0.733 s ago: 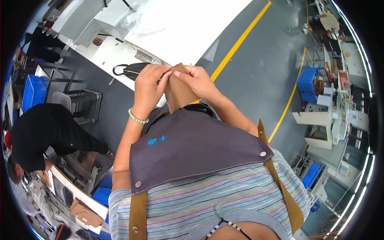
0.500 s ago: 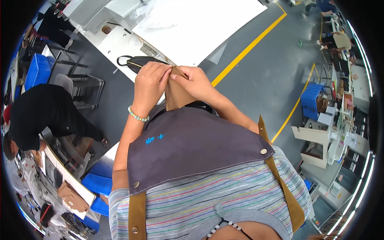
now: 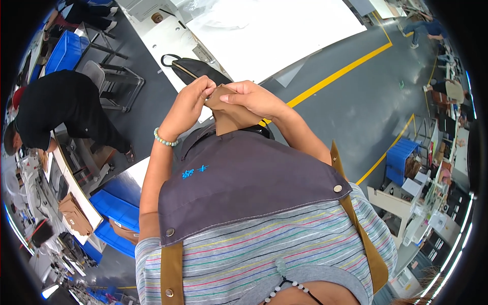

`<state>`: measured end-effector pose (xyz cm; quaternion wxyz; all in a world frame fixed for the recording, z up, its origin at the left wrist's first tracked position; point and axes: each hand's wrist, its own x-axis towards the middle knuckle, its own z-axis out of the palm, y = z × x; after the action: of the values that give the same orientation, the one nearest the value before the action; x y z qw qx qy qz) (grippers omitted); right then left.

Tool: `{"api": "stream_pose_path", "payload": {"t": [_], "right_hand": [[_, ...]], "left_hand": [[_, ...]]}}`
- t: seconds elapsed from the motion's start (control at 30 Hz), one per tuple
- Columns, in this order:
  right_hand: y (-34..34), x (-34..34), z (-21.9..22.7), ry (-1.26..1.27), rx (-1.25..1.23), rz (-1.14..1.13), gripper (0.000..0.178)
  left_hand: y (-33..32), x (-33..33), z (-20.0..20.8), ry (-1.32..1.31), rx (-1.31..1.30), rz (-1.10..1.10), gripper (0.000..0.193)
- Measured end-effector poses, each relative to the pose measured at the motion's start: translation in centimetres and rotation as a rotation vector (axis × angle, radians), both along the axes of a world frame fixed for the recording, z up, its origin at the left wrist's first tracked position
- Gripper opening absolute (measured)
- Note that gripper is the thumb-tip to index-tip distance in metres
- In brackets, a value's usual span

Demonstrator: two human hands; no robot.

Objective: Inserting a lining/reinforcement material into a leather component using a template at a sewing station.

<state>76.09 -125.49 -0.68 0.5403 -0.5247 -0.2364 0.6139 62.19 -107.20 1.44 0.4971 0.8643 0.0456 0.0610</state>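
Panel [image 3: 238, 118] of brown flexible material, creased and bent, held up between both hands just beyond the wearer's apron; cloth or leather, cannot tell. Its near end reaches the apron's far edge.

Left hand [image 3: 191, 103]: fingers curled, thumb and fingertips in a narrow pinch on the panel's far left corner. Beaded bracelet [image 3: 165, 138] on that wrist. Right hand [image 3: 258, 100]: thumb laid flat over the panel, fingers behind it, grip narrow, right side of the same piece. Thumbs near each other, a little apart.

Beyond the left hand, black zippered pouch [image 3: 201, 70], loop strap pointing left, at the near edge of a white worktable [image 3: 284, 40]. Whether hand and pouch touch, cannot tell. Clear plastic film [image 3: 223, 14], crumpled, on the table's far part.

Apron [image 3: 254, 168] dark grey-purple, blue embroidery on its left, over a striped shirt [image 3: 274, 249]. Right of the table, yellow line [image 3: 338, 80] on grey floor. Far left, co-worker [image 3: 66, 107] in black, bent over a bench. Near left, blue bin [image 3: 116, 207]; beside it, brown stacked pieces [image 3: 76, 213].
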Motion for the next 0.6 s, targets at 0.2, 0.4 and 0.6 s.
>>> {"api": "stream_pose_path", "payload": {"t": [0.2, 0.4, 0.6], "right_hand": [[0.9, -0.4, 0.1, -0.125, -0.027, -0.123, 0.029], [0.8, -1.8, 2.6, -0.484, 0.046, -0.029, 0.034], [1.7, -2.8, 1.3, -0.603, 0.054, -0.070, 0.032]], "left_hand": [[-0.9, -1.4, 0.0, -0.030, -0.074, 0.216, 0.010], [-2.8, -4.1, 0.8, -0.254, 0.290, 0.413, 0.016], [-1.9, -4.5, -0.2, -0.353, 0.444, 0.390, 0.009]]}}
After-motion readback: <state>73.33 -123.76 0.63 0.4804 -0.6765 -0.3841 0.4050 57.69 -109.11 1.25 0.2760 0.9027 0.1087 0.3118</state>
